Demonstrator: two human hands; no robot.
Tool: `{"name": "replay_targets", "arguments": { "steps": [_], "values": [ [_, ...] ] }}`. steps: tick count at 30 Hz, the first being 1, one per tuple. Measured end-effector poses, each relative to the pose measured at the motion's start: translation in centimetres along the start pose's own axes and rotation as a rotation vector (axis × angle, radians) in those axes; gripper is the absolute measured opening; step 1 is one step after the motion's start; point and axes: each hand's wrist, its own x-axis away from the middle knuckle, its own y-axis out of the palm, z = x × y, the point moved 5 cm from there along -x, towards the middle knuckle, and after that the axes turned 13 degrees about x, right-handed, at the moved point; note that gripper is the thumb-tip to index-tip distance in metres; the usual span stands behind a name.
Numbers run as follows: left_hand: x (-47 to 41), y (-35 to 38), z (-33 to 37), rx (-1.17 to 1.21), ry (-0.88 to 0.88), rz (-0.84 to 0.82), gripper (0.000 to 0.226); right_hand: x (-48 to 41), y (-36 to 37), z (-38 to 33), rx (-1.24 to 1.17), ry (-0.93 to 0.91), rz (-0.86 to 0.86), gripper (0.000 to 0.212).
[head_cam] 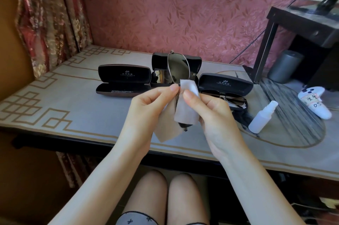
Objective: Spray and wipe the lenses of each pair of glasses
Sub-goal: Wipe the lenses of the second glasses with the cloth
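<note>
Knees [165, 191] under table [73, 105]. Left hand [152, 107] pinches glasses [177, 76] at the bridge, over the table, long axis vertical. Right hand [207, 109] pinches cloth [187, 107] round lower lens; upper lens [178, 65] bare, straight above it. Spray [262, 116] lies nearer right hand.

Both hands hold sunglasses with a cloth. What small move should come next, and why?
Probably slide the cloth up onto the bare upper lens and rub it. The right hand pinches the cloth round the lower part of the sunglasses, the left hand pinches them, and the spray bottle sits on the table, so spraying seems done.
</note>
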Motion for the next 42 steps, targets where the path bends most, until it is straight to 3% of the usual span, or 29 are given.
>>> {"name": "replay_targets", "arguments": {
  "steps": [3,9,15,30,42],
  "values": [
    [0.0,0.0,-0.1,-0.021,0.018,0.005,0.028,0.0,0.2,0.1,-0.043,0.036,-0.028,0.035],
    [0.1,0.2,-0.2,0.0,0.045,0.005,0.018,0.2,0.1,-0.1,-0.048,0.06,-0.061,0.036],
    [-0.9,-0.1,1.0,0.167,0.077,-0.011,0.029,0.8,-0.3,0.7,0.011,0.054,-0.109,0.034],
    [0.0,0.6,0.1,0.005,0.056,0.003,0.023,-0.4,-0.4,0.1,-0.078,0.018,-0.078,0.029],
    [0.2,0.5,-0.1,0.038,0.047,0.043,0.026,-0.1,-0.6,-0.1,-0.022,0.003,-0.046,0.025]
  ]
}}
